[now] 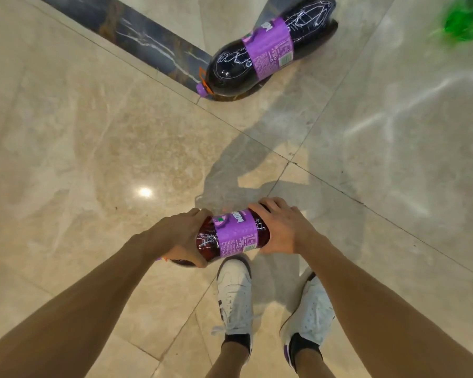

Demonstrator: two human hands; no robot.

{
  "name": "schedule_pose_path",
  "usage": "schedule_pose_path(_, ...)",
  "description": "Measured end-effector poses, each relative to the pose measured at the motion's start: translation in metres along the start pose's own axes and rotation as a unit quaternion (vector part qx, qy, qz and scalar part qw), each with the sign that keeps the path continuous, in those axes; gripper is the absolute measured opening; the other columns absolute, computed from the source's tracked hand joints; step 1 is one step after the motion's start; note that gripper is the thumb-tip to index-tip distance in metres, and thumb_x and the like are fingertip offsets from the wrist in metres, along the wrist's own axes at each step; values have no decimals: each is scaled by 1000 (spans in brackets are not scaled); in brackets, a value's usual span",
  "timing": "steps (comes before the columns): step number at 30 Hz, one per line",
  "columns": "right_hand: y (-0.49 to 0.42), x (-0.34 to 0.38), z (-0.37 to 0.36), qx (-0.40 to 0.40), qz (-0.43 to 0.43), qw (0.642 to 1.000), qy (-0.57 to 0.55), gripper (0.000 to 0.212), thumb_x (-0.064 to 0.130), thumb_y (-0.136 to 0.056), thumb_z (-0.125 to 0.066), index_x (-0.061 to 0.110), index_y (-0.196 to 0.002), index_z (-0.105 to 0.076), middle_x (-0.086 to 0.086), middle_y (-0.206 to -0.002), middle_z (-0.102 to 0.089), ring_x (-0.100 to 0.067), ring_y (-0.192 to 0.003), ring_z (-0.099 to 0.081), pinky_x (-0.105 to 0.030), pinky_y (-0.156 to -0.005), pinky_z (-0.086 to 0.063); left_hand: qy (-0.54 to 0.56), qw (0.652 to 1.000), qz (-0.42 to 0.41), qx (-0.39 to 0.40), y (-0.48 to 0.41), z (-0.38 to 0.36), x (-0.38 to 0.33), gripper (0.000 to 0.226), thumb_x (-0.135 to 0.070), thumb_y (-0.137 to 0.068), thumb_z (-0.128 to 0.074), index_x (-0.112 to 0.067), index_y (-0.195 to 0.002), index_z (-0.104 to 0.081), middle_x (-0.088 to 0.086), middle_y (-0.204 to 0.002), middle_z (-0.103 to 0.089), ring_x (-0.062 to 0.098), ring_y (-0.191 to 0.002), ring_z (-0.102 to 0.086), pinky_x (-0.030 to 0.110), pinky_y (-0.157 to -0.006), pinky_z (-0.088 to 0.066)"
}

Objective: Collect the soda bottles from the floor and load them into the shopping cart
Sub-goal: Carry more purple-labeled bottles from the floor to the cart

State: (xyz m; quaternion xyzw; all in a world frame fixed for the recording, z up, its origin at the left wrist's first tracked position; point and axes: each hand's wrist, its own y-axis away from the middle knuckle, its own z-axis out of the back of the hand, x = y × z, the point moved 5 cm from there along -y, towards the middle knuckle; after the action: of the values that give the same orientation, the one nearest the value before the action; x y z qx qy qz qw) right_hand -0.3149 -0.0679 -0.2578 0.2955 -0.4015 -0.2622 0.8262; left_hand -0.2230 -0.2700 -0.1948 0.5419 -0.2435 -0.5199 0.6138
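A grape soda bottle (pixel 235 233) with a purple label and dark liquid lies crosswise between both hands at about six o'clock from the middle of the view; the left hand (pixel 180 236) curls round its neck end, thumb underneath, and the right hand (pixel 284 227) wraps over its base end, fingers spread across the top; both hands grip it; its lower edge overlaps the toe of the left white sneaker (pixel 235 290), and whether it touches the floor cannot be told; a trace of purple and orange shows just under the left wrist, where the cap end would be hidden.

The right white sneaker (pixel 311 309) stands at five o'clock from the bottle, beside the left one; both have dark purple trim.

A second grape soda bottle (pixel 268 47) lies on its side at about one o'clock, well apart from the hands; its purple cap (pixel 201 88) points toward seven o'clock and rests at the corner of a dark veined marble strip (pixel 137 36) set into the glossy beige marble floor (pixel 66 132).

At two o'clock, at the frame's top right corner, a blurred green bottle (pixel 467 23) lies on the floor.
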Motion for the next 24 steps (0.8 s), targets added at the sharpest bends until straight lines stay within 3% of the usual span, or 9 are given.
schedule_pose_path(5, 32, 9, 24, -20, -14, 1000, -1, 104, 58, -70, -86, 32, -152, -28, 0, -143, -43, -27, -136, -41, -54, -101, -51, -2, 1000, -16, 8, 22, 22, -20, 100, -53, -58, -87, -30, -140, -34, -8, -120, -54, 14, -96, -62, 33, -83, -58)
schedule_pose_path(9, 111, 25, 82, -48, -36, 998, -2, 100, 58, -69, -83, 33, -151, -30, 1, -142, -43, -27, -134, -42, -55, -99, -52, -16, 999, -41, 4, 86, 66, -72, 100, -49, -61, -88, -28, -143, -35, -8, -121, -53, 12, -99, -61, 29, -85, -56)
schedule_pose_path(15, 312, 81, 215, -101, -78, 992, -16, 102, 62, -69, -82, 33, -152, -31, 0, -142, -45, -28, -133, -43, -57, -98, -52, -78, 992, -100, -20, 262, 162, -199, 99, -59, -60, -85, -29, -141, -36, -8, -116, -54, 11, -96, -61, 27, -79, -52)
schedule_pose_path(24, 594, 155, 384, -225, -145, 963, 0, 104, 58, -68, -84, 30, -153, -33, 0, -143, -45, -28, -132, -43, -50, -95, -53, -163, 967, -173, -94, 499, 287, -382, 104, -57, -56, -88, -32, -142, -34, -9, -124, -53, 14, -108, -58, 36, -93, -53)
